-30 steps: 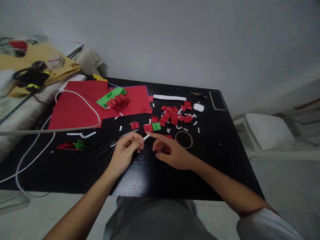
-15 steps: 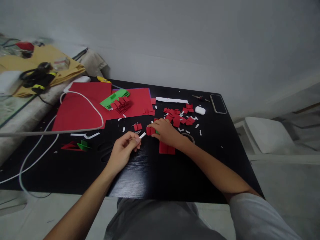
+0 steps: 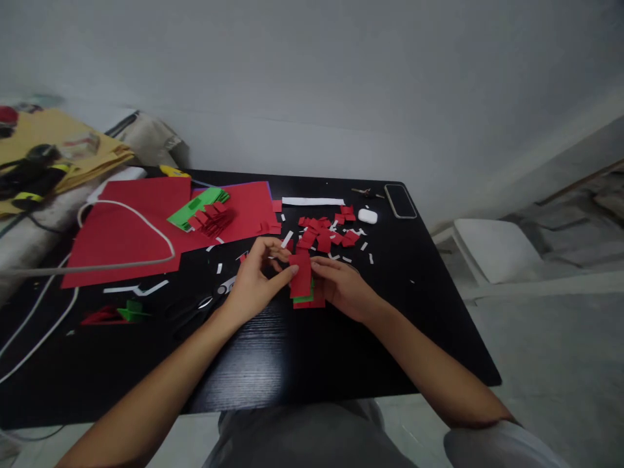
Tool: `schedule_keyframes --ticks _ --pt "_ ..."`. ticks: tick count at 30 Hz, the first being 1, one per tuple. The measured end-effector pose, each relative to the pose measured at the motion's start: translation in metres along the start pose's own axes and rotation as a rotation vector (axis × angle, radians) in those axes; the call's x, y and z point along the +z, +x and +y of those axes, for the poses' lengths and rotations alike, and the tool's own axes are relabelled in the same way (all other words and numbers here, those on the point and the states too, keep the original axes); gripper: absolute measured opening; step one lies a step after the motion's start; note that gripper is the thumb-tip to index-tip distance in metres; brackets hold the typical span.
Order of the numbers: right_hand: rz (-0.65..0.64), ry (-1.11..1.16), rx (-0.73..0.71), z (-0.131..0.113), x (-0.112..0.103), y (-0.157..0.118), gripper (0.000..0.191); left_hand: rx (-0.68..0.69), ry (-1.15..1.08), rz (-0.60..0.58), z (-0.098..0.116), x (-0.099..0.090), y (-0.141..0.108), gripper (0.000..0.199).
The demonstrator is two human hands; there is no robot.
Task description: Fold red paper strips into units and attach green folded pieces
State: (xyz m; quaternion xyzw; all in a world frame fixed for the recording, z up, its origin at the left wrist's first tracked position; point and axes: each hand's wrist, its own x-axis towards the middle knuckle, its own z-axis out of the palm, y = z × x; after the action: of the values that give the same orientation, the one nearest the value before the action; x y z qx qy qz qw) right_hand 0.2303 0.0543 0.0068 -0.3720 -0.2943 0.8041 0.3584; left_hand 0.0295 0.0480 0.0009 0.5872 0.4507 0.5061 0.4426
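Between both hands a red paper piece (image 3: 300,276) is held upright above the table, with a bit of green paper (image 3: 305,299) showing below it. My left hand (image 3: 263,273) pinches its left edge with the thumb in front, and a small white strip (image 3: 287,239) sticks up at its fingertips. On the other edge, my right hand (image 3: 346,283) grips with thumb and fingers. Another red paper piece (image 3: 319,300) lies flat on the table beneath. Scissors (image 3: 205,302) rest beside my left forearm, partly hidden by it.
Small red paper pieces (image 3: 324,240) and white scraps lie scattered beyond my hands. Large red sheets (image 3: 127,221) with folded green paper (image 3: 195,208) cover the back left. A phone (image 3: 400,201), a white case (image 3: 367,216) and keys (image 3: 368,193) sit back right. White cables (image 3: 58,305) cross the left side.
My right hand has lifted the red paper piece, and my left hand has moved right to take its left edge, still with the white strip. The camera view has shifted slightly.
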Motion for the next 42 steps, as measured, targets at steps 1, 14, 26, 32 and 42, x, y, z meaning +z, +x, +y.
schedule_keyframes --ticks 1,14,26,32,42 --pt "-0.002 -0.008 -0.018 0.004 -0.002 -0.003 0.028 -0.002 -0.002 -0.007 -0.005 0.003 -0.001 0.041" --pt "0.026 -0.446 -0.306 0.027 -0.013 -0.008 0.027 -0.114 -0.179 0.005 -0.013 0.016 -0.012 0.035" --pt "0.160 -0.620 -0.395 0.029 -0.017 -0.011 0.021 0.002 0.167 -0.096 0.001 0.009 -0.019 0.021" --pt "0.153 -0.636 -0.406 0.031 -0.016 -0.013 0.022 0.051 0.261 -0.139 -0.005 0.015 -0.024 0.016" --pt "0.159 -0.623 -0.418 0.030 -0.012 -0.016 0.022 0.116 0.377 -0.118 0.003 0.017 -0.025 0.012"
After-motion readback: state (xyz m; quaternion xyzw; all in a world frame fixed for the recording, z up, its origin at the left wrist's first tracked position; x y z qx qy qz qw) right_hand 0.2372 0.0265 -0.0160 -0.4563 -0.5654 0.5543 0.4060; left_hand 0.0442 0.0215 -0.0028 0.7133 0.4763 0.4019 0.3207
